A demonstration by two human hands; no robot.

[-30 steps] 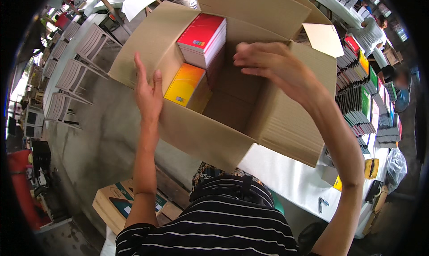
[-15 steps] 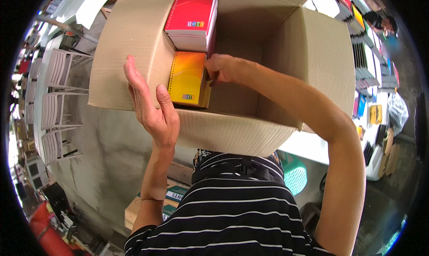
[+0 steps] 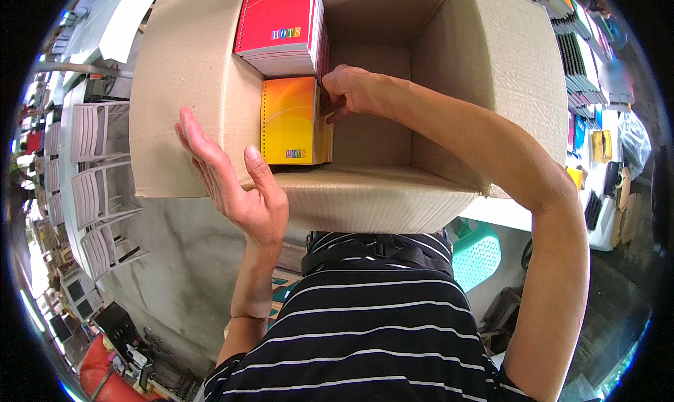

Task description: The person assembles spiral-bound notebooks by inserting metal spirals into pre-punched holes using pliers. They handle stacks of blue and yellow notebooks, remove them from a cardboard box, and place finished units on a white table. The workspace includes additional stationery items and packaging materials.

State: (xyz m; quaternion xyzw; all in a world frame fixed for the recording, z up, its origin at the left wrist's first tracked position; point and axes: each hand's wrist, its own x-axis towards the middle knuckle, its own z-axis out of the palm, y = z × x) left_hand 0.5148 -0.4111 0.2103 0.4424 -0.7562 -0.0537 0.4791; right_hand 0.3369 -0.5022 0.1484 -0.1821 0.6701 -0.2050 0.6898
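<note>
Yellow-orange spiral notebooks [image 3: 288, 121], stacked left of centre in the frame, lie just left of the right hand [image 3: 346, 91], whose bent fingers reach down beside them, tips hidden, so whether they grip cannot be told; the left hand [image 3: 241, 191] is open, thumb spread, nearer the lower left. Red spiral notebooks [image 3: 277, 19] rise just beyond, toward the top edge, and white chairs [image 3: 91, 134] line the far left. Both stacks occupy the left side of an open cardboard box [image 3: 379, 200], the right forearm [image 3: 460, 125] crossing its opening.
</note>
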